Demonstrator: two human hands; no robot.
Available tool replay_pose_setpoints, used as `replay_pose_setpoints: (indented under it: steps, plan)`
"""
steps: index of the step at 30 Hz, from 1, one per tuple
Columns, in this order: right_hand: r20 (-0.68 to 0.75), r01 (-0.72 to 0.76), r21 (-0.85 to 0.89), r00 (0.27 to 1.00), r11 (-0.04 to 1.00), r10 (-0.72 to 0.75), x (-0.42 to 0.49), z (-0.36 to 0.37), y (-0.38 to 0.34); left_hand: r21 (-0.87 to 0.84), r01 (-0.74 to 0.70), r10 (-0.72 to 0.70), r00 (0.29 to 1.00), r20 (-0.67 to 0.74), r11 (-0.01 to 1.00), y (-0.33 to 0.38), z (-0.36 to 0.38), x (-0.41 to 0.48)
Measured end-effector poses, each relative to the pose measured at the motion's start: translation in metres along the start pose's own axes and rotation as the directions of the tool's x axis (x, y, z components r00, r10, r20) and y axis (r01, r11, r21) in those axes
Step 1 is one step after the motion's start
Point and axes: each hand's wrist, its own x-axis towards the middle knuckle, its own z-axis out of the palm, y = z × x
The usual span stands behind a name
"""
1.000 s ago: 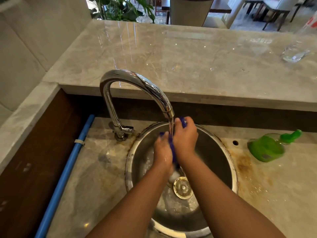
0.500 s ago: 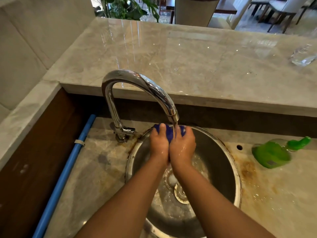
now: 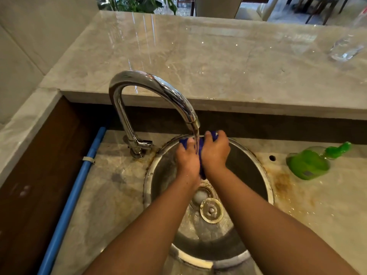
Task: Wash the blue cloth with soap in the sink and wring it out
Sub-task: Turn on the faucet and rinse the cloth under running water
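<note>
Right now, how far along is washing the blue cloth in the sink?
Done: the faucet is running and the blue cloth is under its stream, over the sink. In hand: the left hand and right hand grip the bunched cloth between them. Left: wringing it out. Whether soap went on I cannot tell; the green soap bottle lies on its side on the counter.

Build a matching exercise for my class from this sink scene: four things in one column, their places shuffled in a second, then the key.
Column A: 1 blue cloth; 2 green bottle; 3 blue pipe; 4 round strainer.
Column B: a) on the counter, right of the sink; b) gripped by the left hand and right hand under the running tap; c) on the sink's bottom; d) along the counter's left edge.
Pairs: 1-b; 2-a; 3-d; 4-c.
</note>
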Motion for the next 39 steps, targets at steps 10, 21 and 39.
replay_pose_setpoints:
  steps: [10,21,39]
  plan:
    - [0.313,-0.156,0.076,0.942,0.985,0.126,0.018,-0.02,-0.011,-0.06,0.099,-0.086,0.978,0.19,0.993,0.024,-0.014,0.002]
    - [0.186,0.019,0.231,0.98,0.973,-0.064,-0.015,-0.002,0.005,-0.118,0.037,-0.039,0.999,-0.014,0.992,0.021,-0.024,0.024]
    - [0.039,0.03,0.079,0.999,0.996,-0.034,-0.003,0.001,0.004,0.084,-0.046,0.052,0.996,-0.076,0.995,-0.008,-0.003,0.017]
